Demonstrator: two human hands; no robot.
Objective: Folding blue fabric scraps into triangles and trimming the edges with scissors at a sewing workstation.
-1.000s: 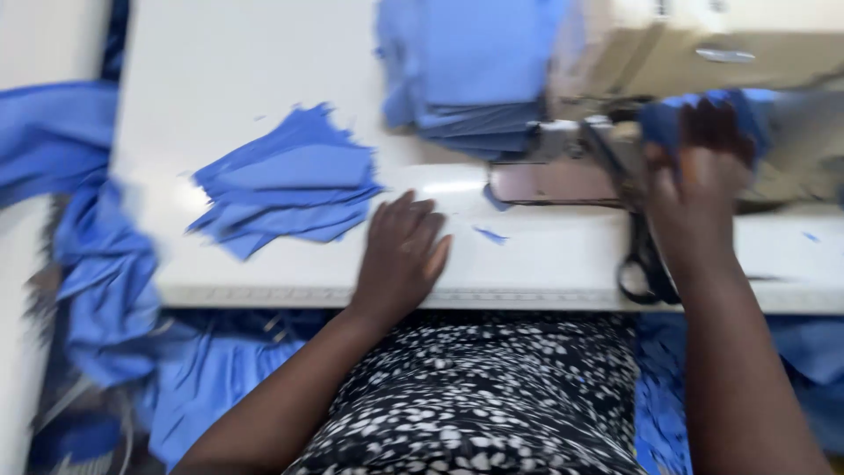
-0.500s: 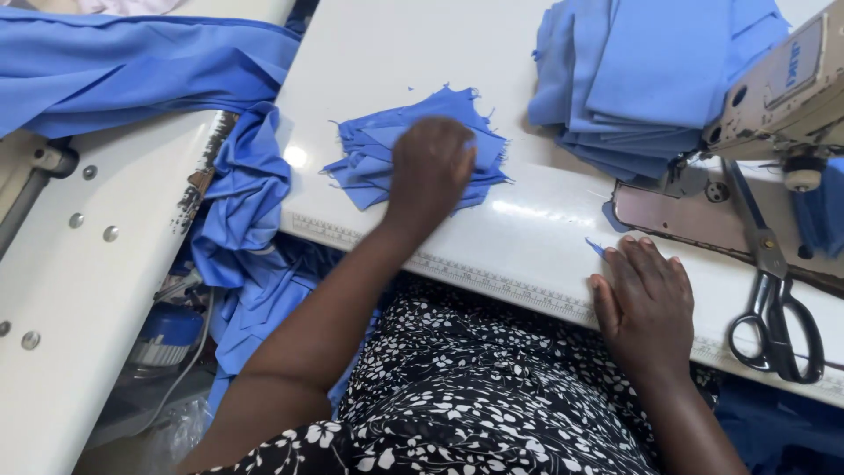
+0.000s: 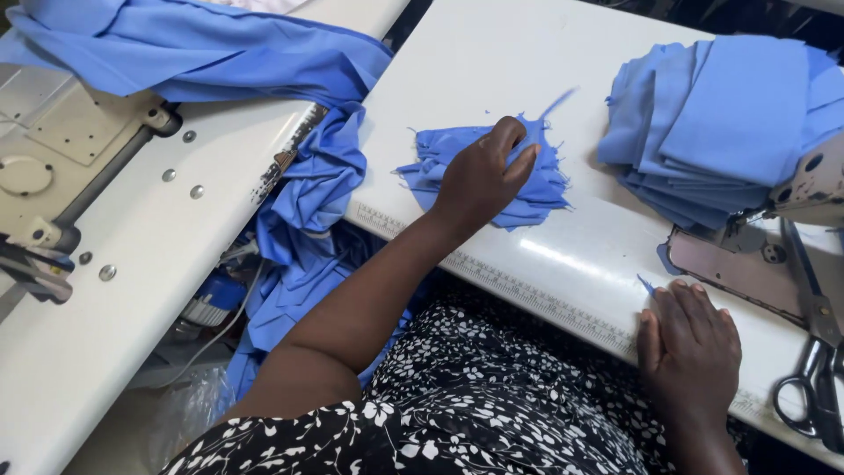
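Left hand (image 3: 482, 174) sits near the middle of the frame, fingers curled down and pinching the top of a small pile of blue fabric pieces (image 3: 538, 189), with the thumb tucked against the forefinger on the cloth. That pile lies on the white table (image 3: 492, 62), close to its near edge, where a printed ruler strip (image 3: 536, 299) runs along the rim. Right hand (image 3: 690, 347) rests flat at the lower right of the frame, fingers together and pressed onto the table edge, holding nothing; a tiny blue scrap (image 3: 646, 283) lies just beside its forefinger. At the upper right a taller stack of folded blue fabric (image 3: 730, 114) sits against part of a sewing machine (image 3: 813, 180), above its metal plate (image 3: 730, 268). Scissors (image 3: 813, 369) lie at the far right edge, near the right hand but apart from it. Along the left, long blue cloth (image 3: 211, 53) drapes over a second white table (image 3: 132, 264) and hangs down into the gap between the two.
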